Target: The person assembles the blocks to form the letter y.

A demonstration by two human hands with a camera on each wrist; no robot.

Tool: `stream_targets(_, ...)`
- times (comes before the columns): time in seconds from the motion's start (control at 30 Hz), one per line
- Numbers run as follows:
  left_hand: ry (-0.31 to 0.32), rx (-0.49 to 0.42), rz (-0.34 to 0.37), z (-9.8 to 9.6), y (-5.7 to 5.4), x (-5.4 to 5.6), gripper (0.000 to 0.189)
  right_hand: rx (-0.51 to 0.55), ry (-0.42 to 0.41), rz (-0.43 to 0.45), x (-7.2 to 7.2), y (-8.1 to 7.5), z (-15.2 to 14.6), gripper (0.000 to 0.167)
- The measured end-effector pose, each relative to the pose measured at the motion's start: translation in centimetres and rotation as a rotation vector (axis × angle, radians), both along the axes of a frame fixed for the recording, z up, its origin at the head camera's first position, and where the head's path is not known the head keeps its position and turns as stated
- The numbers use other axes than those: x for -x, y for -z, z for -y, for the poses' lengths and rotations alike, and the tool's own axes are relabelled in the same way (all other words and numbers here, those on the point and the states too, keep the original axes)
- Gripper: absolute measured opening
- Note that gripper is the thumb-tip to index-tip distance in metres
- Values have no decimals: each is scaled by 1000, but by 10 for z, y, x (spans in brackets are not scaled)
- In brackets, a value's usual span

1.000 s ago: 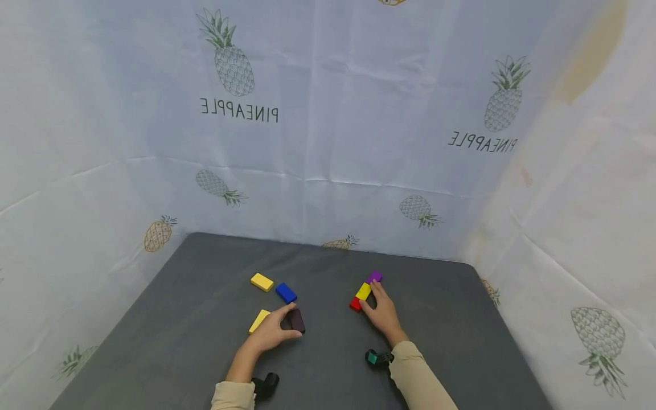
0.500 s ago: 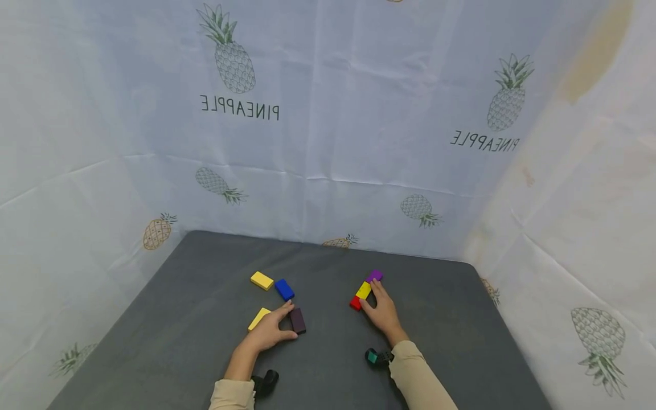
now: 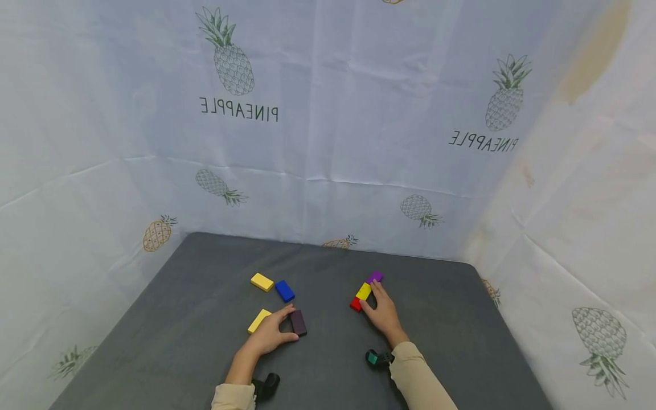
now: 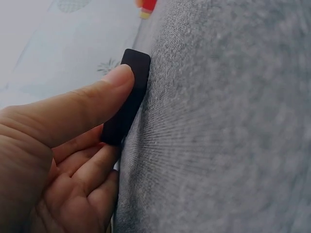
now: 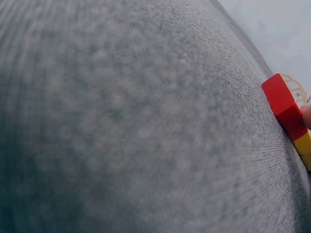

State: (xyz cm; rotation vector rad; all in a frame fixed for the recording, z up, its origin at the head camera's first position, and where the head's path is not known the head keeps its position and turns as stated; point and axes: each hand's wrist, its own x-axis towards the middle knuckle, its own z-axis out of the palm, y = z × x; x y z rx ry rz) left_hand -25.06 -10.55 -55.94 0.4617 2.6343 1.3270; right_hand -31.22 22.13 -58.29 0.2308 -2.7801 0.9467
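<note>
My left hand (image 3: 267, 335) pinches a dark purple-black rectangular block (image 3: 298, 323) lying on the table, thumb toward its near end and fingers toward its far end. In the left wrist view, the thumb overlaps this dark block (image 4: 127, 109). My right hand (image 3: 383, 314) rests along a diagonal row: a red block (image 3: 356, 304), a yellow block (image 3: 363, 291) and a purple block (image 3: 377, 276). Its thumb meets the red one, and its fingertips lie by the purple one. The right wrist view shows a fingertip at the red block (image 5: 284, 106).
A blue block (image 3: 285, 291) lies just beyond the left fingers. One pale yellow block (image 3: 262, 282) is farther left, and another pale yellow block (image 3: 258, 321) sits partly behind the left hand. A dark grey table (image 3: 328, 370) meets pineapple-print curtains (image 3: 328, 142).
The left thumb has drawn back slightly to the left, and more of the dark block shows. The blue block has shifted and turned a little. My right hand stays in place.
</note>
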Motion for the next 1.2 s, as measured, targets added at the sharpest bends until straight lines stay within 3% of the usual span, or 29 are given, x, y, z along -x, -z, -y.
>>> stream_targets(0.8,-87,-181,99,-7,0,0,74,9,5,1,0,2,-1,67)
stream_targets(1.03,-62,-180,47,-12,-2,3,75,8,-5,-25,-1,-1,1,67)
stream_targets(1.2,-81,-200,23,-19,-2,5,74,8,0,-22,-1,0,0,66)
